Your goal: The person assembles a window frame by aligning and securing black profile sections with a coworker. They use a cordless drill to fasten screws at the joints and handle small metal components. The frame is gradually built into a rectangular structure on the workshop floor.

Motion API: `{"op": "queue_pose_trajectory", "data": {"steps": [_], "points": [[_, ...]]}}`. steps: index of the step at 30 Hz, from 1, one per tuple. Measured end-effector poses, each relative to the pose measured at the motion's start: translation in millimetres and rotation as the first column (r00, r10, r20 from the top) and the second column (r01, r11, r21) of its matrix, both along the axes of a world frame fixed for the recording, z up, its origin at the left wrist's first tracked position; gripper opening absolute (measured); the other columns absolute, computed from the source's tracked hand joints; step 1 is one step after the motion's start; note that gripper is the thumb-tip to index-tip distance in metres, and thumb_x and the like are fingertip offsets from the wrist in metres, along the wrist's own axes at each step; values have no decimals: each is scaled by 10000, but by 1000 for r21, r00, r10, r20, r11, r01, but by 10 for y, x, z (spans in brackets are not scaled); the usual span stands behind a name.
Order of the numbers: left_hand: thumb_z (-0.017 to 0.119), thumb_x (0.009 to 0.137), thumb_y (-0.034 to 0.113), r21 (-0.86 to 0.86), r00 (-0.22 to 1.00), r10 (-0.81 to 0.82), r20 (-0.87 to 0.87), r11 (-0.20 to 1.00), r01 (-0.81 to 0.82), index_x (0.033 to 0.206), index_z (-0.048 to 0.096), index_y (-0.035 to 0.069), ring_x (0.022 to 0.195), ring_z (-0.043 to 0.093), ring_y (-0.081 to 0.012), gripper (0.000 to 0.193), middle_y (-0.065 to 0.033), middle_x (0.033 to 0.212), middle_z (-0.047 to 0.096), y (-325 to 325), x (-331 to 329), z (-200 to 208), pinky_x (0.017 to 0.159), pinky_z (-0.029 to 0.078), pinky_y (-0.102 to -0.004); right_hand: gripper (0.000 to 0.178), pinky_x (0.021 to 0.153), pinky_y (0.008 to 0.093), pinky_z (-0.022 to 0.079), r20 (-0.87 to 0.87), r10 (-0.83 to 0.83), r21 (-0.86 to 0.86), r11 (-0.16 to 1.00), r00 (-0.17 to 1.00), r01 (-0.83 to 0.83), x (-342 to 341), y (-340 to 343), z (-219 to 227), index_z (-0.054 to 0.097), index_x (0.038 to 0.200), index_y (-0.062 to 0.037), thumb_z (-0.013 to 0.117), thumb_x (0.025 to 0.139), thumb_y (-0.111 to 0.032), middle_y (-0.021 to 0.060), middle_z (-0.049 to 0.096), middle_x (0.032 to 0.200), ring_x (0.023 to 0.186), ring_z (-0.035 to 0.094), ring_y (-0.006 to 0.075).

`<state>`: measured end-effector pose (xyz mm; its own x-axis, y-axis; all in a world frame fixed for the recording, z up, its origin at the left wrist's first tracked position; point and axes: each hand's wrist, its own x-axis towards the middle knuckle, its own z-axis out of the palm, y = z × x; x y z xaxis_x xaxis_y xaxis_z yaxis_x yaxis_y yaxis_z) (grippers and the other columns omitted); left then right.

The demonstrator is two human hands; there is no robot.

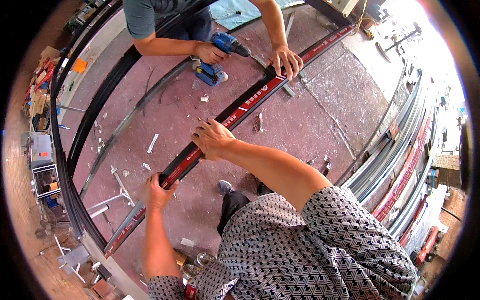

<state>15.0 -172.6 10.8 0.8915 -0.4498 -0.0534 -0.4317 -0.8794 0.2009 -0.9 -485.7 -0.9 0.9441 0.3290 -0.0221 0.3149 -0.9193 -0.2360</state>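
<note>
Long black-and-red metal rail (235, 115) runs 7 to 1 o'clock: stiff, springy, awkward. My left hand (159, 190) grips its edge; right hand (214, 139) presses flat, fingers spread.

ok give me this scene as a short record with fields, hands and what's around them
left hand: left hand grips the long black metal bar with red strip
right hand: right hand pressed on the same bar, farther along
co-worker: one hand on the bar, other hand holding a blue cordless drill
surface: dark red worktable, scattered scraps
</note>
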Motion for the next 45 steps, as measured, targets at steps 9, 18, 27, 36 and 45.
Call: {"op": "queue_pose_trajectory", "data": {"steps": [9,18,27,36,45], "points": [[687,822,785,14,999,-39,-36,999,40,1133,663,-1,978,713,-419,846,-224,1048,720,122,39,-58,842,585,-511,782,1114,412,418,-24,-17,-103,995,1000,14,36,11,-5,630,1343,-129,769,797,-672,40,661,1312,1325,550,244],[711,809,775,-52,999,-42,10,998,42,1132,648,7,964,706,-430,836,-221,1022,706,1022,-53,-77,807,579,-537,763,1090,424,445,27,-36,-80,996,999,38,13,9,43,644,1264,-139,836,730,-649,58,663,1244,1250,595,262],[795,744,722,-25,999,31,-34,999,-32,1121,664,13,956,688,-433,814,-205,1028,701,1914,-81,-20,806,561,-539,825,1101,434,444,65,-38,-73,996,997,43,24,-4,8,639,1284,-125,871,676,-633,78,661,1251,1251,596,283],[852,687,676,-1,996,71,-52,997,-71,1101,651,41,985,673,-412,784,-181,1014,687,1921,-97,-11,832,547,-543,805,1110,425,449,-32,-43,-100,994,999,39,30,40,100,632,1282,-127,855,717,-654,71,657,1251,1252,597,269],[935,631,511,-29,998,39,-47,999,-41,1071,636,54,946,656,-413,701,-162,981,673,1912,-79,-35,815,537,-536,682,1088,399,464,21,-49,-54,997,999,50,25,38,54,651,1205,-118,888,715,-529,64,679,1218,1211,619,262]]}}
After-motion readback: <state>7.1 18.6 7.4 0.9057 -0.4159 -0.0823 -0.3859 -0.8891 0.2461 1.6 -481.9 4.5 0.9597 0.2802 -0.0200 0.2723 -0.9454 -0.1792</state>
